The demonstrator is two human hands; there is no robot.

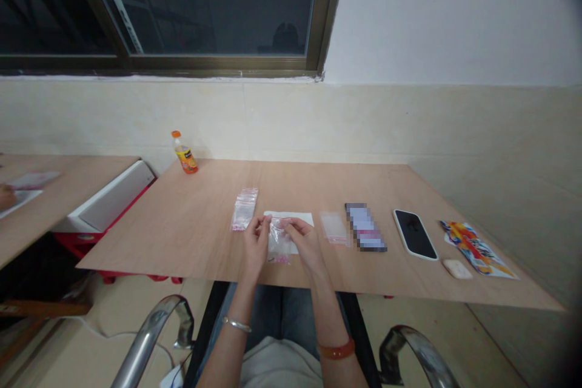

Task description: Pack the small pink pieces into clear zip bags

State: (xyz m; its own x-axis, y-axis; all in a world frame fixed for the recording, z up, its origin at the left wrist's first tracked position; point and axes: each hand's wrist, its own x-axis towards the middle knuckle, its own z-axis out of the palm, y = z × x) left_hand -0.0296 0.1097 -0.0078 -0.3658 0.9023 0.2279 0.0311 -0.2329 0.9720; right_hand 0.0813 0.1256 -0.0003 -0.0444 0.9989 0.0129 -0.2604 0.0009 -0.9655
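Evidently, clear plastic bag [278, 244] over white paper [304, 217] on desk [182, 233], w/ L hand [256, 241] & R hand [307, 242] nearly closed, pinching its upper edge at opposite sides. Prob. v. light, limp, slippery, easily creased; best held by upper corners.

- Left hand [257, 245]: fingers pinching clear bag [279, 241] at its 10 o'clock corner.
- Right hand [307, 244]: fingers pinching same bag, 1 o'clock side; pink strip [279, 260] at its 6 o'clock end.
- White sheet [301, 218] on bench [150, 242], partly hidden by bag and right hand.
- From bag, 10–11 o'clock: bag stack [244, 209], then orange-capped bottle [185, 156] farther out.
- 3 o'clock, going outward: flat clear plastic [334, 227], pixelated phone [366, 227], white-edged phone [415, 234], bright wrapper [479, 250]; white case [457, 269] near wrapper.
- 9 o'clock, well apart: another person's hand [6, 197] at second bench [77, 179].
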